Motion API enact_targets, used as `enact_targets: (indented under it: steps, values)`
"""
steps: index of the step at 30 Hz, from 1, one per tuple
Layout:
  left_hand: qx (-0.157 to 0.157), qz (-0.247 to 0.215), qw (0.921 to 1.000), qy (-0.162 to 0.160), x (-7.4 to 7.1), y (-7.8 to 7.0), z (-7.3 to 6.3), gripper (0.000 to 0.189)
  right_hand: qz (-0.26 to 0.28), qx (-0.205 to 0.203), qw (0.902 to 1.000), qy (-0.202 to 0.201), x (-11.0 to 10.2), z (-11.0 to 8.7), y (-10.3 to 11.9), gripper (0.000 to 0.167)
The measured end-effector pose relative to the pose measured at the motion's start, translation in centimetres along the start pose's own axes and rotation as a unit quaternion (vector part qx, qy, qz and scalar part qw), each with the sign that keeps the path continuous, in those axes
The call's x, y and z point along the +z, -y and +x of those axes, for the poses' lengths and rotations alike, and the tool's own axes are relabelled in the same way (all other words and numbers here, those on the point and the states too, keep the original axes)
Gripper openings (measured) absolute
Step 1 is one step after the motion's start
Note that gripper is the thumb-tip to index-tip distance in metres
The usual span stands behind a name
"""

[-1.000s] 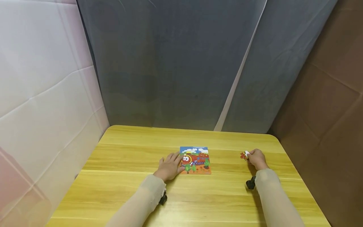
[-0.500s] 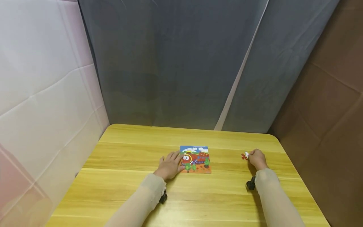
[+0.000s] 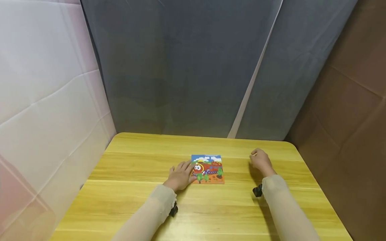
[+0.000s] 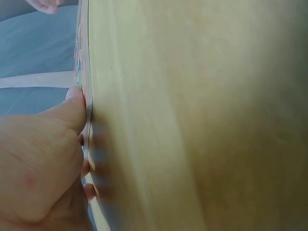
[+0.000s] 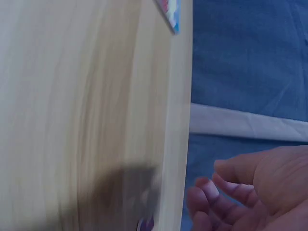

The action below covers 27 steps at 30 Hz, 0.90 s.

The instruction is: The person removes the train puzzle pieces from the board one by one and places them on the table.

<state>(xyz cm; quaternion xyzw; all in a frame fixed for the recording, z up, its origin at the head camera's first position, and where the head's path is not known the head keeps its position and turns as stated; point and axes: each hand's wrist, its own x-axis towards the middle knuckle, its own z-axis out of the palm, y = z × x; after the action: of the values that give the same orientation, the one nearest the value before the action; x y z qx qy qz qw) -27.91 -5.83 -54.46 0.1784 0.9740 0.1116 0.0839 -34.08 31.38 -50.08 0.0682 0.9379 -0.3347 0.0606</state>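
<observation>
A square jigsaw puzzle [image 3: 211,170] with a red cartoon train under a blue sky lies on the table. My left hand [image 3: 179,177] rests at its left side, fingers spread, fingertips over that edge. In the left wrist view the thumb [image 4: 74,108] presses on the thin board, seen edge-on. My right hand [image 3: 262,162] hovers over the table to the right of the puzzle. Its fingers [image 5: 207,190] are loosely curled, apart from the thumb, with nothing visible between them. A small purple and white bit [image 5: 146,224] shows at the bottom of the right wrist view, hidden in the head view.
The wooden table [image 3: 217,211] has rounded far corners. A grey cloth [image 3: 187,73] hangs behind it, a pale one [image 3: 51,100] on the left and a brown one [image 3: 346,117] on the right.
My right hand has moved up and to the left, away from pinching the small red and white pieces, which no longer show in the head view. My left hand and the puzzle stay put.
</observation>
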Motion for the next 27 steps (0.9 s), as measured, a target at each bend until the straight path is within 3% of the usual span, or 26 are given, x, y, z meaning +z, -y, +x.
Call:
enact_targets:
  steps: [7,16,22,27]
  values:
    - [-0.001,-0.005,1.0,0.002,0.0,0.2,-0.2,0.068,0.032,-0.051,0.9978,0.028,2.6,0.3,1.4,0.031]
    - [-0.002,-0.003,1.0,0.001,0.2,0.5,-0.3,0.068,-0.007,-0.147,0.9887,0.027,6.1,-0.1,3.0,0.021]
    - [0.001,-0.002,1.0,-0.003,0.0,0.6,-0.4,0.067,0.044,-0.179,0.98,0.074,7.6,-0.6,4.6,0.021]
    - [-0.002,-0.005,1.0,0.0,-0.2,0.7,-0.4,0.068,0.046,-0.209,0.9722,0.095,8.9,-1.0,5.6,0.02]
